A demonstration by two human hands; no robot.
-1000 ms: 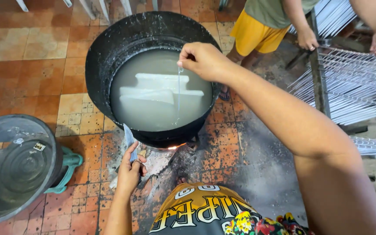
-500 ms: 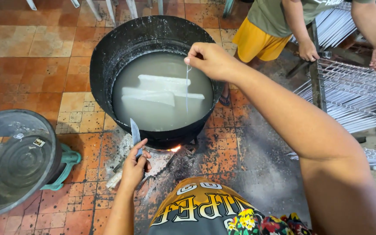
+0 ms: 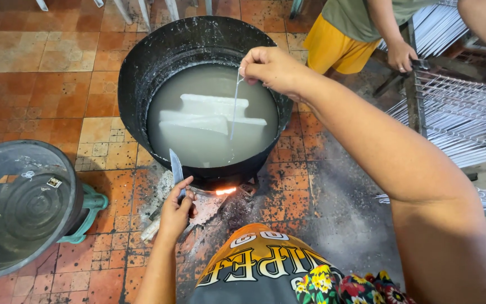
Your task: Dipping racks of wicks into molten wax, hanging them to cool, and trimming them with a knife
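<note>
Knife and dripping strand at the black cauldron

Grey tub [image 3: 21, 208] fills the lower left of the frame, with bare tiled floor [image 3: 40, 84] above it. Just right of it, the left hand [image 3: 174, 213] is closed around a knife [image 3: 176, 167], blade pointing up beside the cauldron's [image 3: 142, 73] front rim. A small flame [image 3: 226, 191] shows beneath. White slabs [image 3: 212, 115] lie in cloudy liquid at centre. At the upper right rim, the right hand [image 3: 274, 68] pinches a thin pale strand [image 3: 234, 107] hanging into the liquid. Wire racks [image 3: 462, 118] crowd the right edge.
</note>
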